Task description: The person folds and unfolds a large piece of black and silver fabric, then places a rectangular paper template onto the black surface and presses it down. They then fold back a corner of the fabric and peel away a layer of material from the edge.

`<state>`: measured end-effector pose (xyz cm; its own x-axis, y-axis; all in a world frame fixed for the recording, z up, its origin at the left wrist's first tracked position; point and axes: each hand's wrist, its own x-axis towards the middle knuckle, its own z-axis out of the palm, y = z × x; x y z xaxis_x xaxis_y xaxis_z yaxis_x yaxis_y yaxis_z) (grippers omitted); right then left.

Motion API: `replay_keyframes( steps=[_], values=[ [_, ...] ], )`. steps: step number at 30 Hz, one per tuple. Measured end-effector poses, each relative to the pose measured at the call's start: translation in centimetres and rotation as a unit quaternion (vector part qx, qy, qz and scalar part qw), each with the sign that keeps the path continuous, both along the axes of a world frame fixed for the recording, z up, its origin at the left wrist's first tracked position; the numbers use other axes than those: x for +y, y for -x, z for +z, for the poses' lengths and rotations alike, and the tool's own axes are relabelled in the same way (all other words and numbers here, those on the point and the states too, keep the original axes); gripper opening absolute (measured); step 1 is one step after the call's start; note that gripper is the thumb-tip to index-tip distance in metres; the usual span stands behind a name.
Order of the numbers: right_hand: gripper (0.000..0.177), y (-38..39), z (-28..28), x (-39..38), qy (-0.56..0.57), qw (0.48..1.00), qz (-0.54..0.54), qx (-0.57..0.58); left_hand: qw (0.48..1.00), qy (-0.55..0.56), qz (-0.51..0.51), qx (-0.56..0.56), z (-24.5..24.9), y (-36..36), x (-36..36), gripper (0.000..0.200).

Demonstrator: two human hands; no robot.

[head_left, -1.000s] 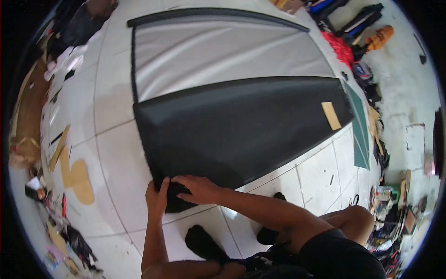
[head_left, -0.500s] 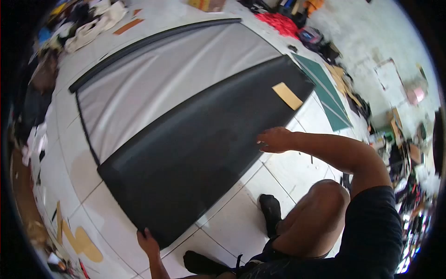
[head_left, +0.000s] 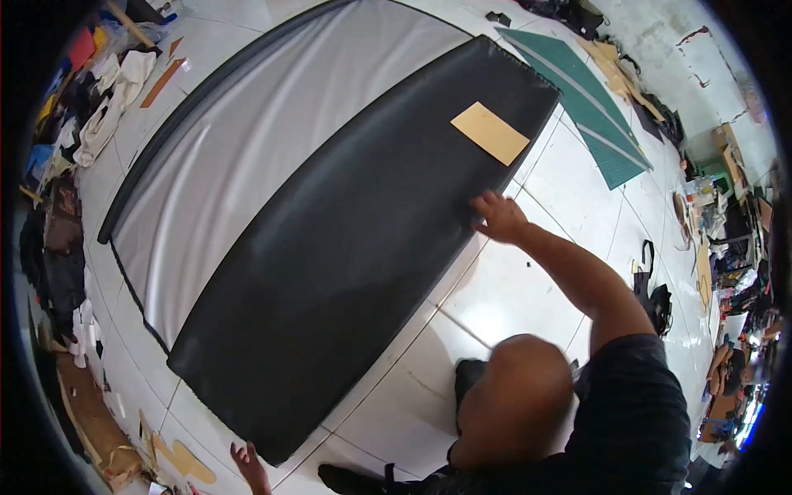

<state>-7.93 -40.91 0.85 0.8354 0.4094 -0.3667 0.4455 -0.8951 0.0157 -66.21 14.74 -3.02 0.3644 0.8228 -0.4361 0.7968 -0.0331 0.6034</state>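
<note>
A large sheet of black material lies on the floor, folded over so that its grey underside shows beyond the fold. My right hand rests at the near right edge of the black part, fingers apart. By the near left corner is my left hand, its fingers spread and nothing seen in them. A tan rectangular card lies on the black part near its far right end.
A green cutting mat lies on the tiled floor at the right. Cloth heaps and cardboard line the left side. Tan cut pieces lie at lower left. Clutter stands along the right wall.
The view has shifted and turned. My left hand has opened and come off the corner of the black material. My right hand has moved a little along the near edge, towards the card.
</note>
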Motion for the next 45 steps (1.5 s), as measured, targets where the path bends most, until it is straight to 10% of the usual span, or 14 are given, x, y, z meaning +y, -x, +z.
replay_keyframes(
  steps=[5, 12, 14, 23, 33, 43, 45],
  values=[
    [0.070, -10.4, -2.6, -2.8, -0.045, 0.969, -0.111, -0.215, 0.965, -0.115, -0.079, 0.221, 9.3, -0.6, -4.1, 0.068],
    [0.075, -11.2, -5.1, -7.4, -0.096, 0.960, -0.236, -0.120, 0.977, -0.039, -0.153, 0.146, 6.0, -0.2, -5.5, 0.072],
    [0.071, -9.3, -5.3, -9.5, -0.103, 0.948, -0.276, -0.124, 0.919, -0.056, -0.318, 0.226, 7.3, -7.0, -8.9, 0.080],
    [0.068, -2.4, -0.5, -20.1, -0.002, 0.902, -0.430, 0.044, 0.912, -0.143, -0.313, 0.224, -0.3, -18.3, -16.4, 0.087],
    [0.053, -5.0, 15.3, -21.7, 0.033, 0.958, -0.251, 0.134, 0.923, -0.155, -0.251, 0.249, -2.2, -20.1, -20.0, 0.092],
    [0.053, -7.3, 3.4, -19.4, -0.164, 0.929, -0.294, 0.153, 0.948, -0.112, -0.144, 0.261, -3.0, -21.5, -21.2, 0.068],
    [0.055, -9.5, -0.1, -19.1, -0.252, 0.858, -0.402, 0.197, 0.961, -0.091, -0.089, 0.247, -3.1, -21.2, -21.4, 0.063]
  ],
)
